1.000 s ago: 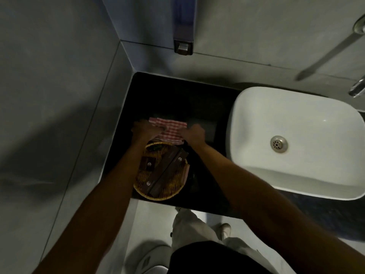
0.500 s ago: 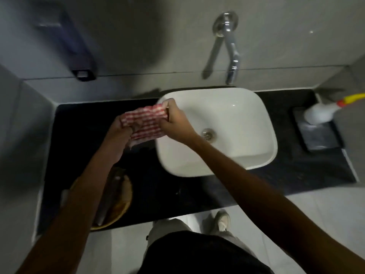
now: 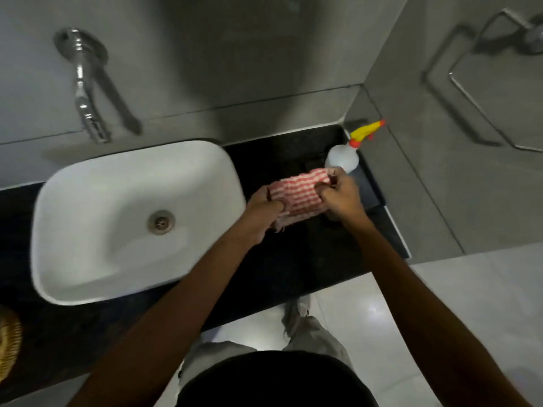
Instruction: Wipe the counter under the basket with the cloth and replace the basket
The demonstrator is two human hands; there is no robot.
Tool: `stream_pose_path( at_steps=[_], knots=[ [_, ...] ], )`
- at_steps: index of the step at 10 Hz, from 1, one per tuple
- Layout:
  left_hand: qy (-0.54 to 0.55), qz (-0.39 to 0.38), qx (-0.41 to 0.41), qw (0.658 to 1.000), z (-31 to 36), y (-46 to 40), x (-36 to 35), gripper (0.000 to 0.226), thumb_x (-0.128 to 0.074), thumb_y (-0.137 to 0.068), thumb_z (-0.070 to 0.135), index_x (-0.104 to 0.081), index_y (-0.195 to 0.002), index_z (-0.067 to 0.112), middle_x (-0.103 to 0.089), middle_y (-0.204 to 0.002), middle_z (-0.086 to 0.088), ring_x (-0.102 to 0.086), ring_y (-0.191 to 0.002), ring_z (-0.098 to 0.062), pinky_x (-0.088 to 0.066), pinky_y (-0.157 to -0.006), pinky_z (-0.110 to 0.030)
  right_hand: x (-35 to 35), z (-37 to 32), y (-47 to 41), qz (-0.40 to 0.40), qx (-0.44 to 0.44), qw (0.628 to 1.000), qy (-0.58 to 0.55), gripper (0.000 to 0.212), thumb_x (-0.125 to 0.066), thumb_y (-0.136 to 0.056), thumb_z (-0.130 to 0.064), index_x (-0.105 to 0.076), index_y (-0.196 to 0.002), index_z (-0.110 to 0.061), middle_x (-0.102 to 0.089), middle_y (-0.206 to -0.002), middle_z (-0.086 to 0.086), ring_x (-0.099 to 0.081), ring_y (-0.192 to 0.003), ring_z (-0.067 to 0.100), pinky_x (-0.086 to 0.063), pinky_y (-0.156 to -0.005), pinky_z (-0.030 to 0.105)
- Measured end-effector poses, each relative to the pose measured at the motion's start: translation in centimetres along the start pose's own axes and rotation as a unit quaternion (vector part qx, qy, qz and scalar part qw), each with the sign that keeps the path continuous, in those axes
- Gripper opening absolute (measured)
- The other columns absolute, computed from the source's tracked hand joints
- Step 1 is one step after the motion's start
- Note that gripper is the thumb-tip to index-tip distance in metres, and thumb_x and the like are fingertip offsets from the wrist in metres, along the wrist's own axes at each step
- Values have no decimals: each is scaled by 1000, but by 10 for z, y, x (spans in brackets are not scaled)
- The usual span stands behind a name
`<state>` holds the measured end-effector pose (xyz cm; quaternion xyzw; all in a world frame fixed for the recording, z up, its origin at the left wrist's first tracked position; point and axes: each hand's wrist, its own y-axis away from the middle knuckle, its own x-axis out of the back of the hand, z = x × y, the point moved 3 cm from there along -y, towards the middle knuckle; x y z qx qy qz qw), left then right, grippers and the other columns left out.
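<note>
A red-and-white checked cloth [image 3: 296, 195] is stretched between both hands, just above the black counter [image 3: 293, 259] to the right of the sink. My left hand [image 3: 263, 211] grips its left end and my right hand [image 3: 338, 195] grips its right end. The woven basket [image 3: 8, 345] sits on the counter at the far left edge of the view, mostly cut off.
A white basin [image 3: 123, 218] fills the counter's middle, with a chrome wall tap [image 3: 85, 92] above it. A white spray bottle with a yellow nozzle [image 3: 345, 157] stands in the right corner beside a dark tray [image 3: 367, 186]. A towel rail [image 3: 484, 92] hangs on the right wall.
Both hands carried the cloth from beside the basket on the left, across the basin, to the counter's right side. The view swung right, leaving the basket at the frame edge.
</note>
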<state>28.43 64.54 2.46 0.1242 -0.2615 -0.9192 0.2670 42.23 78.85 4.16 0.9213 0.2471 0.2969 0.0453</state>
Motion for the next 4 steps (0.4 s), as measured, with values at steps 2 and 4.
stream_pose_path(
  at_steps=[2, 4],
  knots=[
    [-114, 4, 96, 989, -4, -67, -131, 20, -48, -106, 9, -67, -113, 8, -67, -82, -10, -54, -54, -22, -41, -48, -30, 76, 87, -70, 7, -86, 991, 101, 37, -54, -102, -9, -60, -136, 2, -64, -137, 24, -61, -129, 38, -47, -105, 40],
    [-260, 56, 28, 964, -8, -86, -155, 28, -57, -99, 7, -65, -124, -2, -71, -119, -23, -69, -97, -34, -51, -78, -34, 90, 116, -99, 7, -143, 970, 197, 43, -45, -106, -11, -48, -148, 0, -53, -150, 20, -57, -133, 37, -49, -110, 44]
  ],
)
